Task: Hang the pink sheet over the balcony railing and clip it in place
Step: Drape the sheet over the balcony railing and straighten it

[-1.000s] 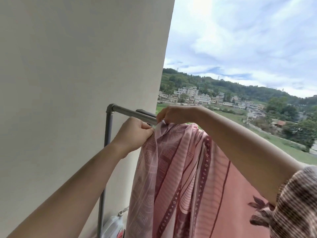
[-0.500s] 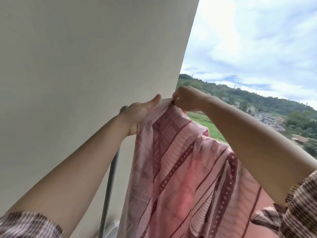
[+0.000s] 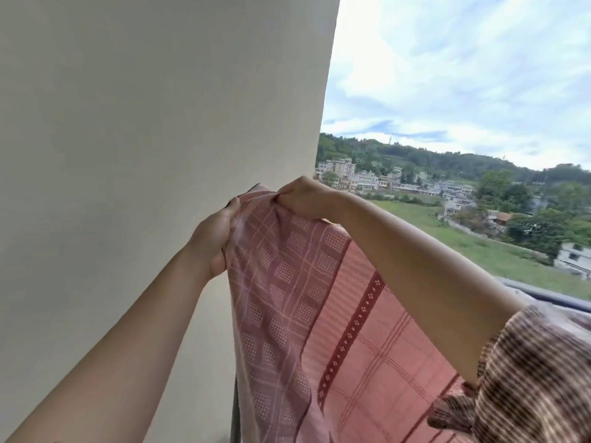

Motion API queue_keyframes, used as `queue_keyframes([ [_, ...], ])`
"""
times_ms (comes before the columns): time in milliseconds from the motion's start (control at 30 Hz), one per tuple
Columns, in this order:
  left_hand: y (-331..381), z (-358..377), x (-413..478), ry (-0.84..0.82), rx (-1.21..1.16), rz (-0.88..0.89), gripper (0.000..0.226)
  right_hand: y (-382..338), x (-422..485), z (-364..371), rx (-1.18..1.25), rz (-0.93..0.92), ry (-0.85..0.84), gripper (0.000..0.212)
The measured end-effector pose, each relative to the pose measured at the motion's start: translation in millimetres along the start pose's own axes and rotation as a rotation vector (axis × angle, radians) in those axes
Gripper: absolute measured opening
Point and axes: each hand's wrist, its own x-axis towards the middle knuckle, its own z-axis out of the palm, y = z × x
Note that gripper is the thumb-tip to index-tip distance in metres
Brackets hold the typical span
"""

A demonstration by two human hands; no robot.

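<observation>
"Both hands engaged?"
"Left hand (image 3: 217, 238) and right hand (image 3: 303, 198) each pinch the pink sheet (image 3: 287, 298) at its top corner, dead centre; railing (image 3: 543, 297) shows at 4 o'clock."
"Recommendation?"
"Draw the edge taut along the railing before clipping."

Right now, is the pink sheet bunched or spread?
Mostly spread: the pink sheet hangs flat, gathered only where left hand and right hand grip.
</observation>
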Motion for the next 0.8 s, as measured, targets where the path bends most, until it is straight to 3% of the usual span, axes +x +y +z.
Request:
queue_keyframes([
  [100,-18.5,-34.1,9.5,0.004,0.096,-0.021,0.044,4.3,2.8,19.6,-0.123,0.048,-0.108,0.043],
  [267,-51.9,-61.6,5.9,0.228,0.162,-0.013,0.038,24.0,-14.4,29.0,-0.211,0.049,0.051,0.041],
  [400,-49.5,-54.4,13.0,0.263,0.067,0.060,0.031,23.4,-36.9,34.1,-0.301,-0.002,0.129,0.040],
  [500,-51.5,-47.5,13.7,0.243,0.219,0.073,0.036,27.9,-59.1,36.3,-0.405,-0.036,0.185,0.034],
  [600,-57.2,-44.2,18.1,0.244,0.273,0.203,0.025,40.8,-88.2,35.3,-0.497,-0.043,0.285,0.032],
  [733,-67.2,-33.1,20.5,0.534,0.351,0.368,0.036,58.7,-131.0,32.8,-0.584,-0.035,0.415,0.034],
  [800,-73.0,-18.5,17.9,0.631,0.367,0.371,0.014,67.1,-152.2,29.8,-0.637,-0.007,0.454,0.037],
])
